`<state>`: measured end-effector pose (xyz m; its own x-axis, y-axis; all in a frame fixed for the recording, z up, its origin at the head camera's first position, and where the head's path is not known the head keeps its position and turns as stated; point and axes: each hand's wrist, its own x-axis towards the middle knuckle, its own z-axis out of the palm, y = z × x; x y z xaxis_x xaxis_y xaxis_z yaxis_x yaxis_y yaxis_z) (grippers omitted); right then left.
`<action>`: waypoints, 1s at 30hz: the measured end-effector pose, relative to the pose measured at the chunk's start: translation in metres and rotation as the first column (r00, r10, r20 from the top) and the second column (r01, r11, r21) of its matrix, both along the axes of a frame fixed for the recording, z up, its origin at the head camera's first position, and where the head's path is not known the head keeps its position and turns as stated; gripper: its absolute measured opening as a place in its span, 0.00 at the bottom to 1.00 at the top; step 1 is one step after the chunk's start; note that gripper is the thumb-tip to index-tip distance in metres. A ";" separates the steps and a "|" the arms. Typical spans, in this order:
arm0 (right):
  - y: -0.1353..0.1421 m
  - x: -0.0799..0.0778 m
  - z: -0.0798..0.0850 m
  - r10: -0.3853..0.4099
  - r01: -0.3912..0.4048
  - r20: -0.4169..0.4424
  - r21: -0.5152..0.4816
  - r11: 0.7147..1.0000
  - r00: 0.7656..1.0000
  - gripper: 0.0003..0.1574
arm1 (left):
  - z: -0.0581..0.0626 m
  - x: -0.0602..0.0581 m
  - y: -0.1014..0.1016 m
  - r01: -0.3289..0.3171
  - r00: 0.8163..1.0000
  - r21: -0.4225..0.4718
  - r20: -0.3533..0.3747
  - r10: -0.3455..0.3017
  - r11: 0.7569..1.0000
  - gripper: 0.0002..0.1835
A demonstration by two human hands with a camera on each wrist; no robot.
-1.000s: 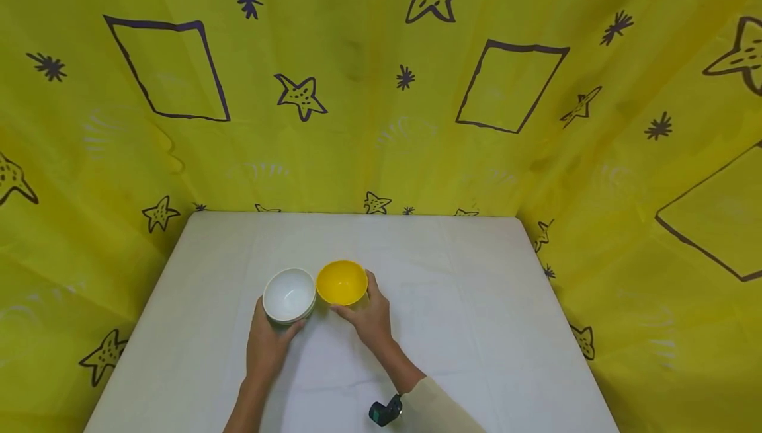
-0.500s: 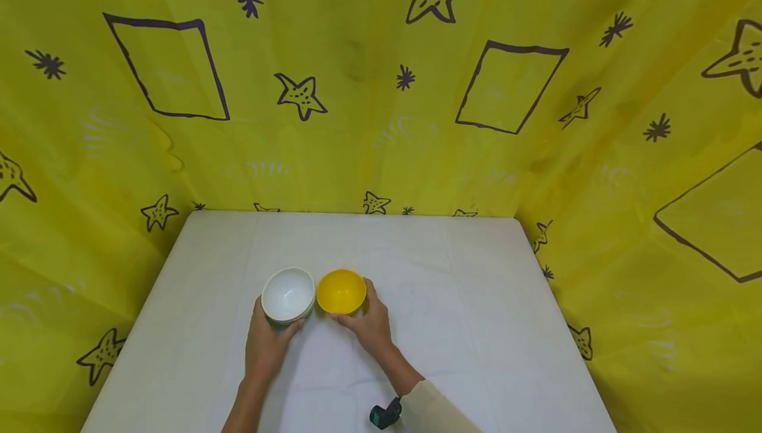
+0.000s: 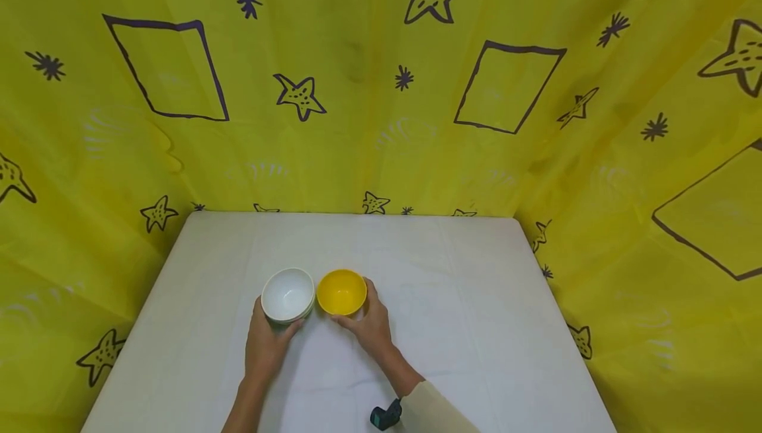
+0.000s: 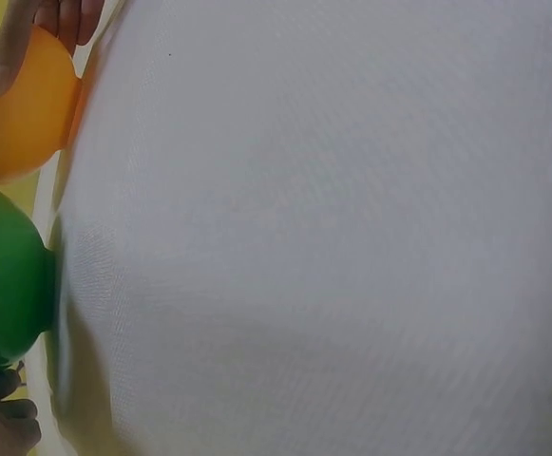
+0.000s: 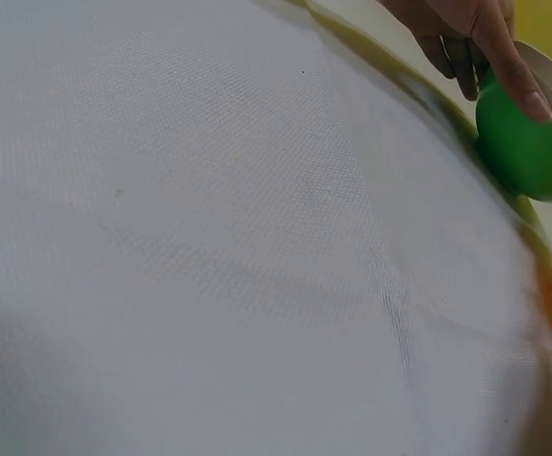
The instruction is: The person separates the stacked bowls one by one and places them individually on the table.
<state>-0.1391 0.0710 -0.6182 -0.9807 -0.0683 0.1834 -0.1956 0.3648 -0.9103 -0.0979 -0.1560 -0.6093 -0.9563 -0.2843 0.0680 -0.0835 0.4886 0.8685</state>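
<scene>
Side by side near the middle of the table are two bowls. The left one (image 3: 288, 295), white inside and green outside, is gripped by my left hand (image 3: 265, 342), fingers round its left side and thumb at the near rim. My right hand (image 3: 372, 320) holds the smaller yellow bowl (image 3: 342, 292) by its right side, thumb at the front. Both bowls face upward, with their rims very close together. In the left wrist view the green outer wall (image 4: 5, 275) shows beside the orange-looking wall of the yellow bowl (image 4: 28, 109).
A white cloth (image 3: 464, 327) covers the table. Yellow curtains (image 3: 357, 149) printed with stars and frames hang behind it and along both sides. Below the right hand, a small dark device (image 3: 385, 414) sits at the cuff of the light sleeve (image 3: 437, 410).
The yellow bowl and my right hand have come slightly nearer to me, mostly in the first half second. My left hand and its bowl have hardly moved.
</scene>
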 end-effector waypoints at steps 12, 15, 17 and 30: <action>0.000 -0.002 0.001 -0.038 0.036 0.051 0.045 0.998 0.998 0.77 | 0.001 0.001 0.000 -0.002 1.000 -0.020 0.021 0.003 1.000 0.55; -0.002 -0.005 0.007 -0.049 0.047 0.035 0.061 0.997 0.998 0.85 | 0.001 0.000 -0.001 -0.004 1.000 -0.028 0.026 0.004 1.000 0.55; -0.005 -0.008 0.013 -0.051 0.050 0.010 0.061 0.997 0.999 0.86 | 0.000 -0.001 -0.001 -0.005 1.000 -0.034 0.022 0.006 0.999 0.55; -0.034 -0.023 0.051 0.047 -0.044 -0.021 0.095 0.994 0.999 0.81 | 0.001 0.002 -0.001 0.010 1.000 -0.023 0.012 -0.010 1.000 0.55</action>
